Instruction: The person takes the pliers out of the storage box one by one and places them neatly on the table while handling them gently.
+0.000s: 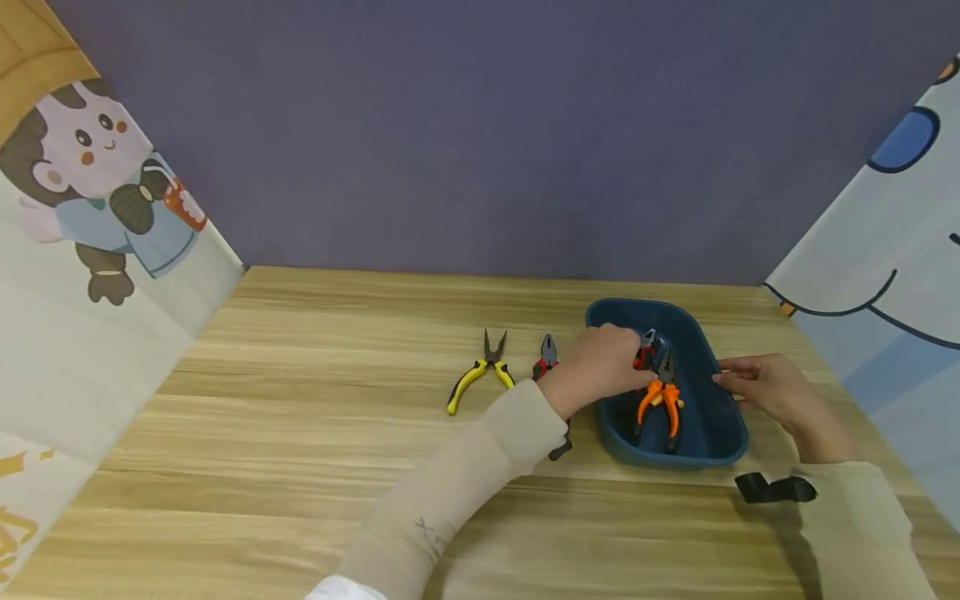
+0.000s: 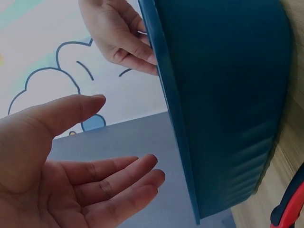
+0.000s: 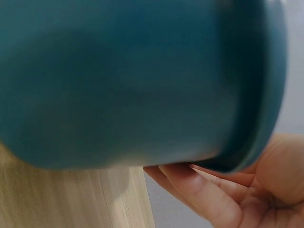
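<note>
A dark blue plastic bin stands on the table. My right hand pinches its right rim, fingers against the outer wall in the right wrist view. My left hand hovers over the bin's left side; in the left wrist view the same hand has its thumb and fingers spread, holding nothing. Inside the bin lie orange-handled pliers and red-handled pliers, the latter partly hidden by the left hand. Left of the bin are red-and-black pliers, mostly covered by the left forearm.
Yellow-handled needle-nose pliers lie spread on the wooden table, left of the others. A dark grey panel rises behind the table's back edge. Printed cartoon sheets flank it on both sides. A black strap piece sits by the right cuff.
</note>
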A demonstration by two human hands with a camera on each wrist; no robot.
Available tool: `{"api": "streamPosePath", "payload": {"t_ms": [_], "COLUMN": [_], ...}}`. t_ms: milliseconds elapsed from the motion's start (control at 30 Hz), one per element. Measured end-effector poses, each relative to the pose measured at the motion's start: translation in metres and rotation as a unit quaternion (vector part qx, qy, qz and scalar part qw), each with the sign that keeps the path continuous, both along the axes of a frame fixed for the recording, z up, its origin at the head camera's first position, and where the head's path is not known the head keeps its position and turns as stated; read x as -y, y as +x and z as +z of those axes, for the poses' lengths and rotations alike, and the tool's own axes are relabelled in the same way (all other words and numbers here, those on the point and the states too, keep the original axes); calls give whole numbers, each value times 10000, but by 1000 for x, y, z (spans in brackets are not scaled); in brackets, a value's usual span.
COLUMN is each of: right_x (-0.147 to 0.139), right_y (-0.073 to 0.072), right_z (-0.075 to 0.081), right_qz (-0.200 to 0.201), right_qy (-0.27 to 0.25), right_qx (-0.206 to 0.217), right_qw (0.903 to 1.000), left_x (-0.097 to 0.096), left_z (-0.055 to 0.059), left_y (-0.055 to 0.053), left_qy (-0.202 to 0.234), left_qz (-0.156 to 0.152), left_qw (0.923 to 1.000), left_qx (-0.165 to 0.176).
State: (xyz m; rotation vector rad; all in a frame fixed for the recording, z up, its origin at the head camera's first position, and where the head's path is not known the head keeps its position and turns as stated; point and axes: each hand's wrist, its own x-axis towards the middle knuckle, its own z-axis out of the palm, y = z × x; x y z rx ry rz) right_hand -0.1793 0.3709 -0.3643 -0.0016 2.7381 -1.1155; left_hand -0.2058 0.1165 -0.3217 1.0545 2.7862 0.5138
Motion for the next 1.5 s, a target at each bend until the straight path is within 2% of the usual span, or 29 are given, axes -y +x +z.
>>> {"api": "streamPosePath", "payload": {"t_ms": [233,500,700,833,1133,1500], "right_x": [-1,-1,-1,-1,0,2], "right_y": [0,0,0,0,1,3], "right_z": [0,0,0,1,3,4], "right_qz": [-10,11,24,9,28,-65], "right_qy": [20,-8,53,96,67,5], "right_qx": [-7,-22,-8,-15,72,79], "right_qw": [10000,10000,10000,10000,9999,9999], "left_x": [-10,-21,-26,-28,-35,-45], "left_z": [-5,-11,-14,-15,-20,-26], "left_y": [-7,-20,-25,-29,-39,-41], "left_qy": [115,-172,-210,-297,-685,-1036], "left_qz": [52,185,251,214,334,702], "left_qw": [9996,9984,9969,9966,9949,9894], "left_qx": [248,511,714,740,657,733]}}
